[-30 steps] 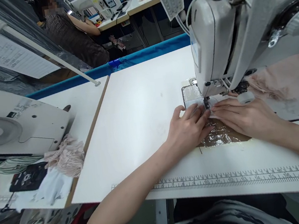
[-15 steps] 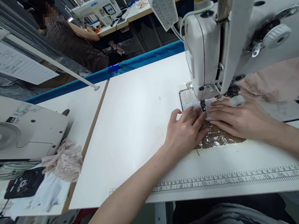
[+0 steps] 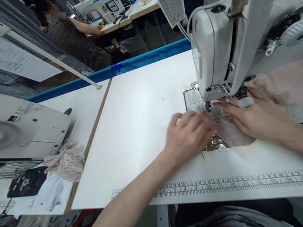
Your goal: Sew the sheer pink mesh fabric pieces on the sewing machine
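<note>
Sheer pale-pink fabric (image 3: 239, 135) lies, in the head view, on a white tabletop (image 3: 141, 122) beside the dark metal presser foot (image 3: 208, 106) of a white sewing machine (image 3: 208, 50). The right hand (image 3: 260, 116) reaches over the fabric, fingers spread wide. Bent, blurred fingers on the left hand (image 3: 187, 133): cannot tell whether they grip anything.

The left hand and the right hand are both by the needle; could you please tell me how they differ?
The left hand is left of the presser foot, the right hand right of it. The left hand's fingers are bent and blurred, whereas the right hand's look sharper and more outstretched. A white knob partly covers the right hand but not the left hand. Both are bare.
</note>
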`<state>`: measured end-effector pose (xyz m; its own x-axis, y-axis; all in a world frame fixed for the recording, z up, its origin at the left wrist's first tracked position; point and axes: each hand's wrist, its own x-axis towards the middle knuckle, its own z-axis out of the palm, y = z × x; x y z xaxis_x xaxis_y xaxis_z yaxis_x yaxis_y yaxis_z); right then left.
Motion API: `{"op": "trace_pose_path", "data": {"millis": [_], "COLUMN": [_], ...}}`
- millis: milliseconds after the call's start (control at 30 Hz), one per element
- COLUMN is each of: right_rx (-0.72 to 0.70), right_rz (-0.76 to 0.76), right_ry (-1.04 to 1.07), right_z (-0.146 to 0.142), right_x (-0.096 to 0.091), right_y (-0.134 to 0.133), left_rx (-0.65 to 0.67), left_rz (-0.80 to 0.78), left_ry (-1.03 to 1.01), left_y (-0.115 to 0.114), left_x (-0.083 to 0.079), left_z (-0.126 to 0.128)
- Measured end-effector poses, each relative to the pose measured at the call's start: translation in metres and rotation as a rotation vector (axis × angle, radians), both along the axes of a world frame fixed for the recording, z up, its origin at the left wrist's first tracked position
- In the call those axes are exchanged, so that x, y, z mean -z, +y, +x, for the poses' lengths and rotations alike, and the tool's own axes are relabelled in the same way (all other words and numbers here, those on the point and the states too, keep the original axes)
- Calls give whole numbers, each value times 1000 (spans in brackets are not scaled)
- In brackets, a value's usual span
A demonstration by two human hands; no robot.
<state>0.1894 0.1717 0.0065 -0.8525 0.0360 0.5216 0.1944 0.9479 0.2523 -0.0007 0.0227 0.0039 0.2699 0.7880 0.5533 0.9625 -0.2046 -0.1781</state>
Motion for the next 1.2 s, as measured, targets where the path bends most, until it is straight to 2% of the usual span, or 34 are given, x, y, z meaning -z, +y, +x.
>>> {"op": "trace_pose_path", "data": {"millis": [67, 100, 233, 267, 333, 400, 467, 567, 633, 733, 900, 1200], "right_rx": [-27, -41, -38, -26, -11, -18, -41, -82, -88, -61, -24, -17], "right_rz": [24, 17, -5, 1, 15, 7, -22, -66, -88, -103, -77, -16], "right_ry": [-36, -31, 56, 38, -33, -78, -91, -80, -75, -62, -53, -70], "right_z": [0, 1, 3, 4, 4, 5, 5, 4, 2, 0, -2, -2], "right_x": [1, 1, 1, 2, 6, 10, 12, 13, 13, 15, 14, 16], "right_y": [2, 3, 2, 2, 1, -1, -4, -9, -12, -12, -9, -7], "left_rx": [112, 105, -175, -201, -145, -60, -82, -161, -74, 73, 50, -2], "left_rz": [-122, -145, 24, 50, -10, -145, -220, -147, -135, -235, -358, -359], "left_ry": [-10, -2, 22, 8, -65, -138, -142, -108, -140, -207, -268, -202], "left_y": [1, 1, -1, -2, -2, -2, 0, 4, 7, 12, 14, 7], "left_x": [3, 3, -6, -8, -9, -6, -2, 0, 0, 2, 5, 9], "left_z": [2, 0, -17, -18, -15, -7, -2, -4, -7, -7, -2, 5]}}
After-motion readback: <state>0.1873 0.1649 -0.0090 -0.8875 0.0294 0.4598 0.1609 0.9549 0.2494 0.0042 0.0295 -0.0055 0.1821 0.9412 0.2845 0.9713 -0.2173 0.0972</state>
